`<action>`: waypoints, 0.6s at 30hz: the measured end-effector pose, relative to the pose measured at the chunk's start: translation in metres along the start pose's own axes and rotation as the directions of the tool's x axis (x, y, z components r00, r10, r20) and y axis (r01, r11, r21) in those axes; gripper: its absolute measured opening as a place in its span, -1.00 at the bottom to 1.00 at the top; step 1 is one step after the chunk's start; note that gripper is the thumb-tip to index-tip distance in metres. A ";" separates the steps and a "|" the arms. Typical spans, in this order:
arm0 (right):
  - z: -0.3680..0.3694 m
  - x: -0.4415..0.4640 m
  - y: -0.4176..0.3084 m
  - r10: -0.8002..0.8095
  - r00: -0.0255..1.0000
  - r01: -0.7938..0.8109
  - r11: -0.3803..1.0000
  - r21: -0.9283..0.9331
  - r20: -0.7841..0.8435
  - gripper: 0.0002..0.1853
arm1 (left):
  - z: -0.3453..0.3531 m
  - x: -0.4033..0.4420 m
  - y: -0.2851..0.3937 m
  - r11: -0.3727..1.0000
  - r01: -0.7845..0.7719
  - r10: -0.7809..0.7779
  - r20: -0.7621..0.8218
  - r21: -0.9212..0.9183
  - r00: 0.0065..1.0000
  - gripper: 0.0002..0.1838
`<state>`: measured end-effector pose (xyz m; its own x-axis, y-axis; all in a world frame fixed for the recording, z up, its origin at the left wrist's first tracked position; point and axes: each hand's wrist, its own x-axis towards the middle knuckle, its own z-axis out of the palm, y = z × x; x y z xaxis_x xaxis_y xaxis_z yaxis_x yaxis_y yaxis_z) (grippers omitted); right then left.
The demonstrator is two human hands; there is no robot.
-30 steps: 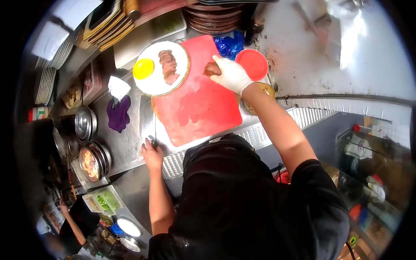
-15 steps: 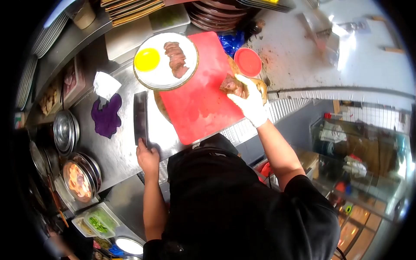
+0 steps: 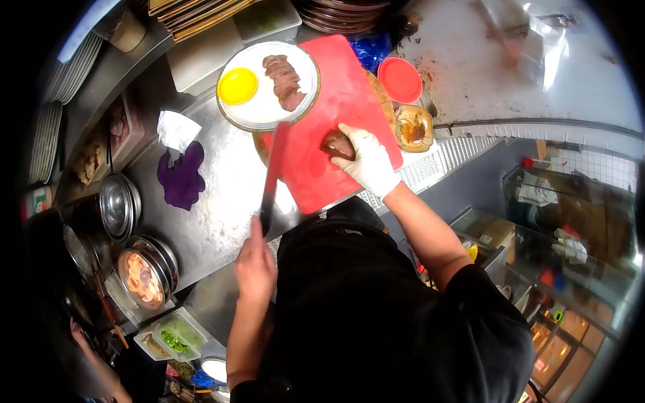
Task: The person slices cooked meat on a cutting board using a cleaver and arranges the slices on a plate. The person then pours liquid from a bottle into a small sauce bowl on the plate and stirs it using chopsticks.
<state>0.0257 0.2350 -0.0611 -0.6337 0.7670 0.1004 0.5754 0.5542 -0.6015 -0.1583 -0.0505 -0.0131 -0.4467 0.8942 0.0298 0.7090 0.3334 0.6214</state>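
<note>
One plate [image 3: 252, 115] overlaps the upper-left part of your red board [image 3: 319, 185], bearing sliced meat [image 3: 284, 82] and a yellow dish [image 3: 237, 86]; knife [image 3: 270, 181] tip at its lower rim, contact unclear. Red dish [image 3: 400, 80] and stained dish [image 3: 404, 138] sit beside the board's right side. Purple cloth [image 3: 180, 176] lies well left. Your gloved right hand [image 3: 366, 161] angles in from the right, thumb and fingers gripping the meat piece [image 3: 334, 144] over the board. Your bare left hand [image 3: 255, 269] clenches the knife handle, blade slanting upward.
</note>
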 end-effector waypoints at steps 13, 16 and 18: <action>-0.004 0.017 0.027 -0.454 0.879 0.462 0.887 0.022 -0.145 -0.77 | 0.024 0.051 0.035 0.962 0.012 -0.098 0.305 0.271 0.947 -0.09; 0.008 0.028 0.033 -0.493 0.863 0.497 0.867 0.013 -0.108 -0.81 | 0.013 0.058 0.051 0.968 -0.033 -0.050 0.323 0.248 0.945 -0.07; 0.013 0.032 0.039 -0.533 0.843 0.533 0.846 -0.016 -0.077 -0.81 | 0.008 0.063 0.066 0.970 -0.074 -0.013 0.352 0.233 0.936 -0.05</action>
<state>0.0212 0.2775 -0.0919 -0.8010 0.3762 0.4657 0.1574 0.8829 -0.4424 -0.1357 0.0299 0.0235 -0.2353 0.9375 -0.2562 0.8474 0.3270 0.4182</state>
